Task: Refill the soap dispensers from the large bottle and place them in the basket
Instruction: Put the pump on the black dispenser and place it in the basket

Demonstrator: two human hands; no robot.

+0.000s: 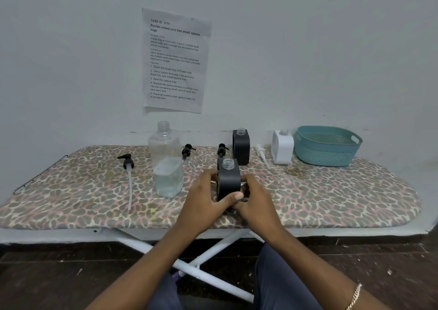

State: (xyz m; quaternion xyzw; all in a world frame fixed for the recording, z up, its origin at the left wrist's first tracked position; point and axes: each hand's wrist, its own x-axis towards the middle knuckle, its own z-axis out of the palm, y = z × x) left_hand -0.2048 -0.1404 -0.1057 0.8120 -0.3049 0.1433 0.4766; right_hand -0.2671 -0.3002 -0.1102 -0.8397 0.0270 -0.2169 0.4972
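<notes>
Hands grip the small black square plastic soap dispenser [228, 182], left hand [206, 197] and right hand [257, 201] on its flat sides. It seems light, hard and slippery.

leopard-print board [71, 191] — large bottle [166, 162], 3 dispensers [241, 147], perhaps 4 pumps [128, 165], basket [327, 155].

**Tally of what is laid out**

Three small soap dispensers: the near black dispenser [228, 184], the far black dispenser [241, 147] and one white dispenser [282, 147]. One large clear bottle [166, 162]. One teal basket [327, 153]. Loose pump heads appear to number four: left black pump [126, 161], middle black pump [188, 149], right black pump [222, 149], white pump [260, 152]. One printed sheet [175, 60].
</notes>
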